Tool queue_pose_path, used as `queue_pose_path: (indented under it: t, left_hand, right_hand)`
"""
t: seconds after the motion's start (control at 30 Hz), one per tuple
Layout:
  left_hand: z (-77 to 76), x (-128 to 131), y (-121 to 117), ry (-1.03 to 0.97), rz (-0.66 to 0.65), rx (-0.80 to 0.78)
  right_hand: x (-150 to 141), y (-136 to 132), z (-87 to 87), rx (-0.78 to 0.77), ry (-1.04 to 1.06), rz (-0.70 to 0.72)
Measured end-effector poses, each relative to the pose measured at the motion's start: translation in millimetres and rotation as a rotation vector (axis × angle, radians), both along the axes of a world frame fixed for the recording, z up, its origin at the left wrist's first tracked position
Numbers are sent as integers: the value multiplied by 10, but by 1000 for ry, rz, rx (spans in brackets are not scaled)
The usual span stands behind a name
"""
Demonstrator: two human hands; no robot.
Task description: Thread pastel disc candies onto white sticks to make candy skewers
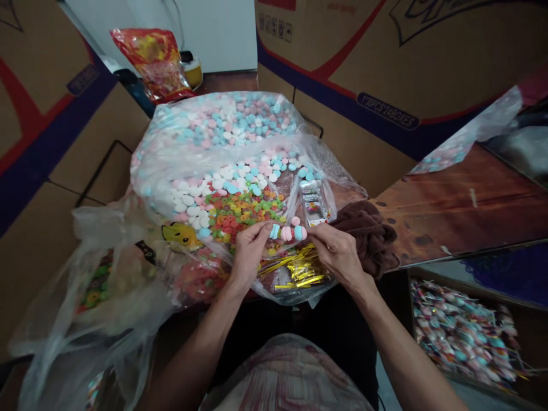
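Note:
Between my two hands runs a short row of candies [287, 233], pink, blue and white discs lined up side by side; whatever joins them is too small to make out. My left hand [250, 248] pinches its left end and my right hand [338, 248] its right end. Beneath them lie small ring candies [242, 214] in red, orange, yellow and green. Pastel disc candies [188, 197] spill from a large clear bag [201, 137] behind. Gold twist ties [306, 267] lie just below the row, close to my right hand.
Cardboard cartons [334, 85] stand at both sides. A small printed packet [314, 200] and a brown cloth [363, 234] are at the right. An open box [466, 331] of wrapped candy sticks sits low right. A red bag [156, 63] stands behind; clear plastic [124, 331] hangs at left.

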State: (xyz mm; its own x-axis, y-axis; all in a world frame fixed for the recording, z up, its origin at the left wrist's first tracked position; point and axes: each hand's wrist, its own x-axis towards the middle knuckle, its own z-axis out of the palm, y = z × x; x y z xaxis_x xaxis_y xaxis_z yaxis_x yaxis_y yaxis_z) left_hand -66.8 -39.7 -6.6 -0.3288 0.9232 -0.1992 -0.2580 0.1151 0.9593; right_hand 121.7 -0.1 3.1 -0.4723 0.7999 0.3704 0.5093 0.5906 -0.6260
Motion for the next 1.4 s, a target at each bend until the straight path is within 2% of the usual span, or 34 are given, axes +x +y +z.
queue_pose_path:
  t: [0.23,0.33,0.43,0.57,0.67,0.77,0.87,0.93,1.03,1.13,1.2,1.27,1.33,1.4]
  left_hand:
    - [35,185,61,-51,95,31]
    - [105,208,124,-35,69,49]
    - [196,141,189,25,29,47]
    - [267,-57,177,137,124,56]
    - [250,-181,71,8,107,50]
    - [209,-228,-47,-101,46,16]
    - [178,-210,-121,-54,72,3]
    - [165,-162,-138,-12,76,5]
    - [156,-10,-116,10,27,6]
    - [173,270,-36,31,-106,26]
    - [197,525,43,87,-227,62]
    - [216,809,128,186,-332,94]
    - [209,1091,206,286,-427,165]
    - [161,1344,262,376,-500,288]
  right_hand:
    - [-160,-213,-20,-68,119,-139]
    - [-154,-210,-42,-160,157,-174]
    - [-110,-140,-47,-247,213,-207]
    - [-44,32,-82,-265,243,-345]
    - [-17,151,-158,-283,277,-405]
    - [7,178,-200,-256,243,-395]
    - [87,124,-175,-167,224,-408]
    - [186,86,-157,-51,179,-465]
    - [367,63,-186,149,-64,-573]
    - [522,57,-259,209,-231,-569]
    - [596,33,-288,201,-124,-582]
    - [656,-21,-281,148,105,-652]
    - [712,-99,-249,43,327,-719]
    - [763,-179,-218,-58,449,-751]
